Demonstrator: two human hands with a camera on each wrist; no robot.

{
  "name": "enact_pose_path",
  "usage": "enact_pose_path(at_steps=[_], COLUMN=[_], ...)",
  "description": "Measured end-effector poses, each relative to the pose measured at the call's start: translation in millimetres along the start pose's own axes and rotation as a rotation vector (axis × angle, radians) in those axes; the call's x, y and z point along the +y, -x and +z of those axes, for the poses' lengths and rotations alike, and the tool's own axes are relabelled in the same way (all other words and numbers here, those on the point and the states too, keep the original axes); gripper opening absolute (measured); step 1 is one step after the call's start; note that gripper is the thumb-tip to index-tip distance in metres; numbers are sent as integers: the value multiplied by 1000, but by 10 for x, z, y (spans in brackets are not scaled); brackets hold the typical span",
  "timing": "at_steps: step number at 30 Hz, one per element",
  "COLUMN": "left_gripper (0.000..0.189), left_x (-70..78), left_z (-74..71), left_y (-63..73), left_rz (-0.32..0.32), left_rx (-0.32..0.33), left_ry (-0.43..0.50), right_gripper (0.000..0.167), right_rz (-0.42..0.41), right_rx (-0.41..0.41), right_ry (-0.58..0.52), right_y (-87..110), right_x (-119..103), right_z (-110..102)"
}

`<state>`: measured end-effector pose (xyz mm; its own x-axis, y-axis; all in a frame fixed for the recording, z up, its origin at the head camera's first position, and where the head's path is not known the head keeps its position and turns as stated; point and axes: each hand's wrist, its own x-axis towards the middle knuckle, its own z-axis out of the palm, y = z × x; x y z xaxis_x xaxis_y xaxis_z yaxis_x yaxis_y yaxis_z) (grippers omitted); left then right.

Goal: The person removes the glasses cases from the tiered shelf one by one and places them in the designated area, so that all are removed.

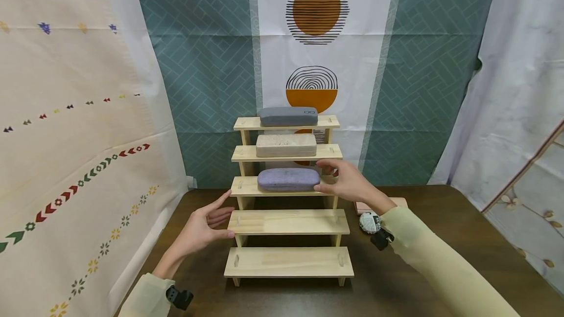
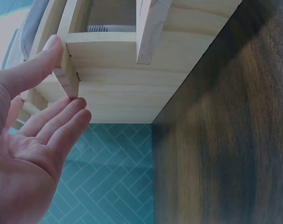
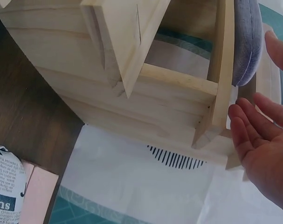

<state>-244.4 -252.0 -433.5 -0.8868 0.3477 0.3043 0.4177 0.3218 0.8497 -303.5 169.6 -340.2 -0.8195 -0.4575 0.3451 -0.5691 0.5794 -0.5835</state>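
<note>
A pale wooden tiered stand [image 1: 288, 263] stands on the dark table. On its middle step lies a purple glasses case [image 1: 288, 180]. A speckled cream case [image 1: 286, 145] rests one step higher, and a grey-blue glasses case [image 1: 288, 116] with a small glasses mark sits on top. The two lowest steps are bare. At the stand's left side, my left hand [image 1: 203, 226] touches the plank ends with extended thumb and fingers. My right hand [image 1: 348, 180] is beside the purple case's right end, thumb and fingers spread apart; the right wrist view shows a gap to the purple case [image 3: 247, 44].
Right of the stand, partly behind my right wrist, lie a pink flat box [image 1: 398, 202] and a rounded newsprint-patterned item [image 1: 369, 222]. Patterned cloths hang behind and at both sides; the teal and white one [image 1: 207, 62] is right behind the stand.
</note>
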Motion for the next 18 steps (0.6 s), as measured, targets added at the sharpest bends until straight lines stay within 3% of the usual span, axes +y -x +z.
enact_pose_path(at_steps=[18], left_gripper=[105], left_x=[-16], left_z=[2], left_y=[-2], left_rz=[-6], left_rx=[1], left_ry=[-3], right_gripper=[66], right_rz=[14], right_rx=[-25], right_ry=[-38], right_y=[-65], right_x=[-18], right_z=[79])
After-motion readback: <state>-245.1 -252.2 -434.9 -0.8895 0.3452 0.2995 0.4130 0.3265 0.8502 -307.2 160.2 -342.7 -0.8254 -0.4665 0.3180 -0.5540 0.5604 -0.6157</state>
